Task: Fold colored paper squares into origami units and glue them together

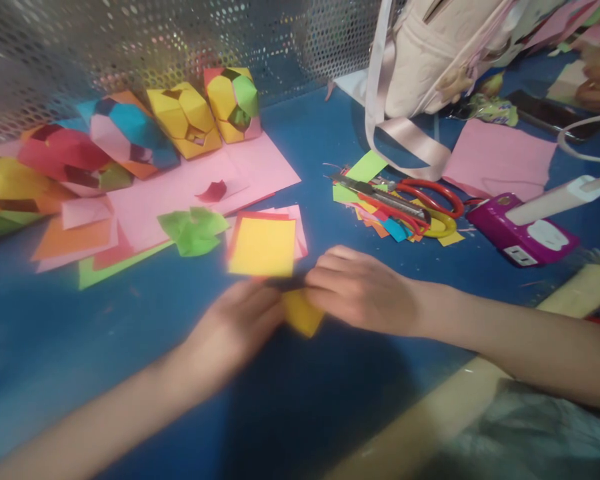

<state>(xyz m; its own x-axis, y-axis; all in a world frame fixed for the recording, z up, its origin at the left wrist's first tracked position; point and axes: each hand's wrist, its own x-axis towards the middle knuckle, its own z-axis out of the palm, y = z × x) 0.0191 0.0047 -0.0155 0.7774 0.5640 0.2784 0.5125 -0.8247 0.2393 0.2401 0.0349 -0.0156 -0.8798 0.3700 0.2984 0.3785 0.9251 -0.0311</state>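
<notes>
Between my two hands is a small piece of yellow paper (304, 313), blurred by motion, with a pointed lower corner. My left hand (243, 317) has its fingers closed at the paper's left side. At the right side, the curled fingers of my right hand (353, 287) grip it too; the fingertips of both hands are partly hidden. Just beyond them lies a stack of square paper sheets (263, 247), yellow on top with red and pink edges below. A crumpled green paper piece (193, 230) sits to the left of that stack.
Several folded paper shapes (185, 120) line the back left by a perforated metal panel (155, 40). Pink sheets (260, 163) lie before them. Scissors (430, 200) and a cutter (380, 193) rest on paper scraps. A purple box (525, 230), pink sheet (500, 160) and pale bag (425, 60) stand right.
</notes>
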